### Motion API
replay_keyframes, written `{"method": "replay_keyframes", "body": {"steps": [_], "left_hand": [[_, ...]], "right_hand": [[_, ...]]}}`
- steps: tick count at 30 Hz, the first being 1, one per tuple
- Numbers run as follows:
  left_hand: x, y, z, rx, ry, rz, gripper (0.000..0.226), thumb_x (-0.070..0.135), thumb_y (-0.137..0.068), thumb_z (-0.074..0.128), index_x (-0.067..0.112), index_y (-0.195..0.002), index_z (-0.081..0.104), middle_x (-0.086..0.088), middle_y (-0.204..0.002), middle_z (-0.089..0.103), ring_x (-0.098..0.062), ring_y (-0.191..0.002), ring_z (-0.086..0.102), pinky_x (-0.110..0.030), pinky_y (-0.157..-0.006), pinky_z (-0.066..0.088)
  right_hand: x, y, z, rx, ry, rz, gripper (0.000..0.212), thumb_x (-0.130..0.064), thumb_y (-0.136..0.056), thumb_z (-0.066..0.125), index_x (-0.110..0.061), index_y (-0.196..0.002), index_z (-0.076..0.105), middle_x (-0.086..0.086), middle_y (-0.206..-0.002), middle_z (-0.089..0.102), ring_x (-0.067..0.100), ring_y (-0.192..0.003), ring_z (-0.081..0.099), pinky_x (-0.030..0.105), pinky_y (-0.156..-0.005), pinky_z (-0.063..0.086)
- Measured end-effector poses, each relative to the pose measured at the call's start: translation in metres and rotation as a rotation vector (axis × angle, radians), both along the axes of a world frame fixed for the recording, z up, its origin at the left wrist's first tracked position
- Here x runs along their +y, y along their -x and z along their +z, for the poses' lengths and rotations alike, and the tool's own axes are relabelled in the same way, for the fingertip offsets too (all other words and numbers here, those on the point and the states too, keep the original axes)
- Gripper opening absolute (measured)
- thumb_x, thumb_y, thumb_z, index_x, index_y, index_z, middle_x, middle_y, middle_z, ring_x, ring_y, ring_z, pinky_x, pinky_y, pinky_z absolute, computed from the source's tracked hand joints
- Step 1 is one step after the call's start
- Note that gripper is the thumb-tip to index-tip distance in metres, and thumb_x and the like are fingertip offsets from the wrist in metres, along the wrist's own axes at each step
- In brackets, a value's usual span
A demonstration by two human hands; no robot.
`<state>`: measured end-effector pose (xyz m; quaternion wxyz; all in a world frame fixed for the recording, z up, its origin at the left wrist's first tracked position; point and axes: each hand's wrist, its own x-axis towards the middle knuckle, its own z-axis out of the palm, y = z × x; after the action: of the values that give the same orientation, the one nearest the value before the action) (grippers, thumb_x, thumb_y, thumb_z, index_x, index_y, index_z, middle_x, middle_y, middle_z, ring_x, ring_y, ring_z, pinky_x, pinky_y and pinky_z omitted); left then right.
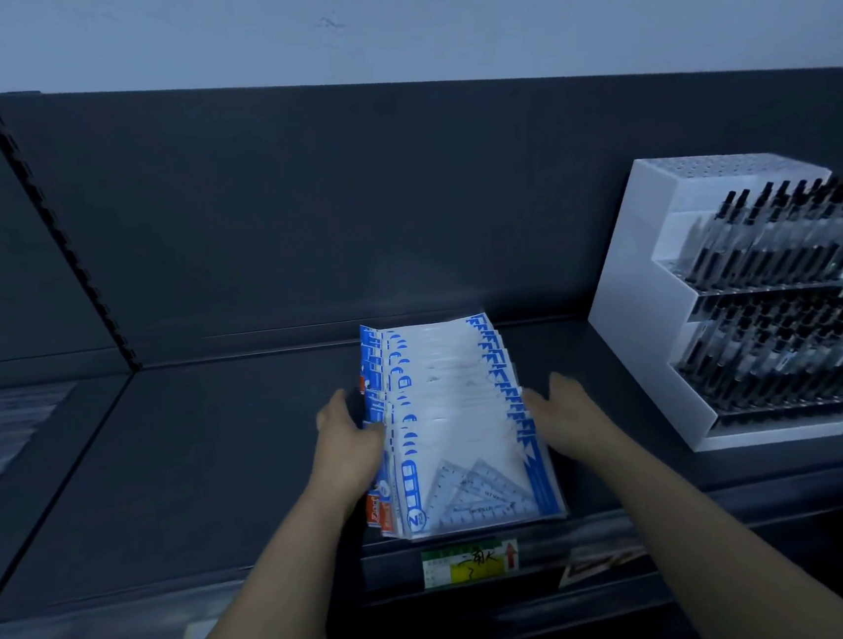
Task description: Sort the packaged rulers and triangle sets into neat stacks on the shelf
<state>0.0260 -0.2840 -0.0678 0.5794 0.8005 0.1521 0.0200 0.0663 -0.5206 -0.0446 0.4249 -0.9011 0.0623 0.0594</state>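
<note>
shelf [166, 472]: dark, bare surface left of the stack; upright slotted rail on the back panel further left.
left hand [351, 442]: pressed flat against the stack's left edge, fingers together and extended, nothing gripped.
stack [449, 419]: clear packaged triangle sets with blue-and-white cards, lying overlapped in a row running from the shelf's front lip to its back panel; front pack shows two clear triangles. A few orange-edged packs [384, 511] sit under its left front corner.
price label [469, 563]: green and yellow tag with handwriting, on the shelf's front strip just below the stack.
right hand [570, 415]: open, palm toward the stack's right edge, fingertips touching the packs, holding nothing.
pen display [747, 298]: white tiered rack of black pens, right of the stack, well apart from it.
</note>
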Motion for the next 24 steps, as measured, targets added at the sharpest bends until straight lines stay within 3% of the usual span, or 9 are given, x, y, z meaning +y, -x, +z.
{"method": "replay_keyframes", "body": {"steps": [3,5,7,9,11,13,15,20,24], "left_hand": [[0.000,-0.013,0.013,-0.006,0.081,0.053,0.074,0.029,-0.088,0.062,0.017,-0.150,0.023,0.001,-0.150,0.035,-0.022,-0.124,0.052,-0.042,-0.100,0.047],[-0.002,-0.026,0.012,0.010,0.153,0.036,0.057,0.019,-0.091,0.062,0.014,-0.142,0.036,-0.001,-0.139,0.053,-0.022,-0.109,0.063,-0.047,-0.093,0.052],[-0.006,-0.033,0.012,0.014,0.104,-0.009,0.034,0.007,-0.088,0.058,0.017,-0.120,0.050,-0.002,-0.112,0.069,-0.018,-0.085,0.070,-0.042,-0.078,0.059],[-0.011,-0.038,0.010,-0.006,0.080,-0.036,0.038,-0.002,-0.084,0.053,0.021,-0.115,0.053,-0.001,-0.093,0.071,-0.013,-0.067,0.067,-0.029,-0.060,0.056],[-0.012,-0.041,0.010,-0.024,0.116,-0.042,0.042,-0.006,-0.082,0.048,0.020,-0.114,0.054,-0.004,-0.091,0.072,-0.017,-0.065,0.065,-0.029,-0.057,0.054],[-0.010,-0.044,0.006,-0.044,0.145,-0.031,0.041,-0.007,-0.079,0.047,0.019,-0.110,0.055,-0.008,-0.097,0.071,-0.021,-0.073,0.067,-0.040,-0.068,0.058],[-0.005,-0.045,0.005,-0.063,0.063,-0.020,0.036,0.002,-0.080,0.048,0.024,-0.108,0.054,-0.006,-0.116,0.064,-0.021,-0.093,0.066,-0.045,-0.085,0.056],[-0.009,-0.032,0.018,-0.212,-0.297,-0.200,0.052,0.027,-0.097,0.051,0.021,-0.147,0.036,0.004,-0.153,0.028,-0.013,-0.141,0.028,-0.034,-0.117,0.024],[-0.016,-0.009,0.002,-0.061,-0.728,-0.433,0.059,0.046,-0.099,0.038,0.026,-0.152,0.022,0.005,-0.162,0.010,-0.013,-0.149,0.002,-0.038,-0.121,0.004]], "right_hand": [[0.005,-0.012,0.007,0.033,-0.139,0.008,0.062,-0.031,-0.100,0.040,-0.003,-0.151,0.016,0.008,-0.159,0.018,0.023,-0.142,0.026,0.025,-0.105,0.028],[0.009,-0.021,0.006,0.047,-0.194,0.012,0.063,-0.028,-0.099,0.041,-0.007,-0.152,0.015,0.003,-0.156,0.025,0.023,-0.143,0.027,0.030,-0.110,0.028],[0.017,-0.028,0.007,0.061,-0.219,0.001,0.048,-0.018,-0.098,0.042,-0.005,-0.144,0.033,-0.001,-0.133,0.045,0.026,-0.129,0.045,0.032,-0.098,0.039],[0.023,-0.037,0.005,0.068,-0.283,0.013,0.030,-0.008,-0.092,0.043,-0.008,-0.121,0.052,0.006,-0.120,0.059,0.023,-0.102,0.060,0.033,-0.082,0.048],[0.028,-0.046,0.005,0.079,-0.330,0.030,0.020,-0.004,-0.088,0.043,-0.008,-0.104,0.055,0.018,-0.117,0.061,0.020,-0.087,0.061,0.031,-0.071,0.049],[0.029,-0.052,0.008,0.069,-0.328,0.048,0.018,-0.004,-0.089,0.044,-0.010,-0.102,0.054,0.018,-0.120,0.060,0.020,-0.088,0.059,0.028,-0.069,0.046],[0.028,-0.053,0.012,0.037,-0.191,0.096,0.029,-0.010,-0.096,0.044,-0.008,-0.125,0.049,0.011,-0.127,0.052,0.024,-0.110,0.054,0.027,-0.078,0.041],[0.025,-0.042,-0.004,-0.183,0.404,0.305,0.045,-0.037,-0.095,0.041,-0.009,-0.130,0.044,0.006,-0.133,0.041,0.027,-0.128,0.038,0.038,-0.106,0.033],[0.030,-0.011,-0.028,-0.085,0.603,0.456,0.074,-0.056,-0.095,0.028,-0.017,-0.153,0.005,0.004,-0.161,-0.001,0.020,-0.148,-0.002,0.042,-0.120,0.006]]}}
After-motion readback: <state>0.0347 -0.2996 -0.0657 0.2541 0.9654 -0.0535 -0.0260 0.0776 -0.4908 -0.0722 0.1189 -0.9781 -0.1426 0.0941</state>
